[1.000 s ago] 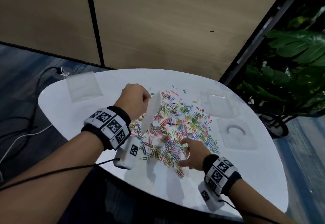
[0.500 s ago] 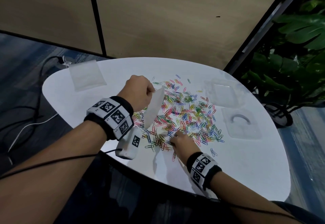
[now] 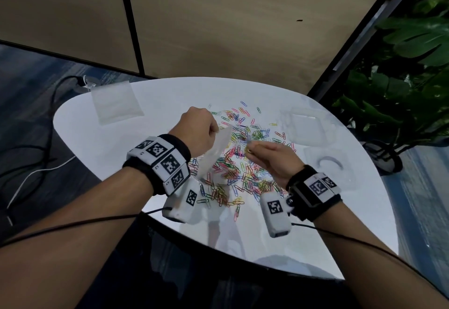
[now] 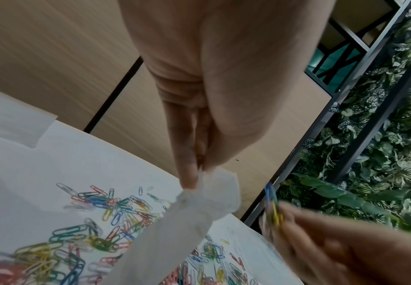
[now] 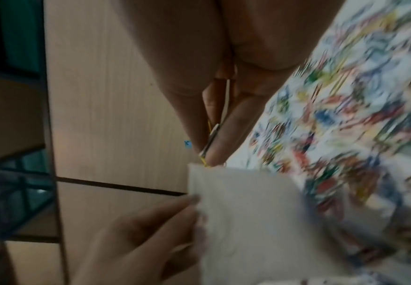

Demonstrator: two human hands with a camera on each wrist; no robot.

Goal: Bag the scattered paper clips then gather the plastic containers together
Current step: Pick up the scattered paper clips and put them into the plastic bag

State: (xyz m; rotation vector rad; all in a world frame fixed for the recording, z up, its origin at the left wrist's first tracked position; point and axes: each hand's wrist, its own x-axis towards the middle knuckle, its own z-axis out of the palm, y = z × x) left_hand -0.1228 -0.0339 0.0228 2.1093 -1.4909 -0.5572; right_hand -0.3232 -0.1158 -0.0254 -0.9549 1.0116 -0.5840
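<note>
Head view: the left hand (image 3: 198, 131) pinches the top edge of a translucent bag (image 3: 211, 154) above the tabletop (image 3: 303, 240); the right hand (image 3: 272, 159), at 3 o'clock of the bag, pinches a few paper clips (image 3: 249, 150). The scattered clips (image 3: 243, 172) lie beneath; two plastic containers (image 3: 303, 126) sit at 2 o'clock. Left wrist view: the grip closes on the bag's corner (image 4: 209, 185). Right wrist view: fingertips (image 5: 220, 146) clamp clips just above the bag's rim (image 5: 223, 169).

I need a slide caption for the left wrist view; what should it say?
Left hand pinches the top of a translucent bag above scattered paper clips while the right hand brings a few.
</note>
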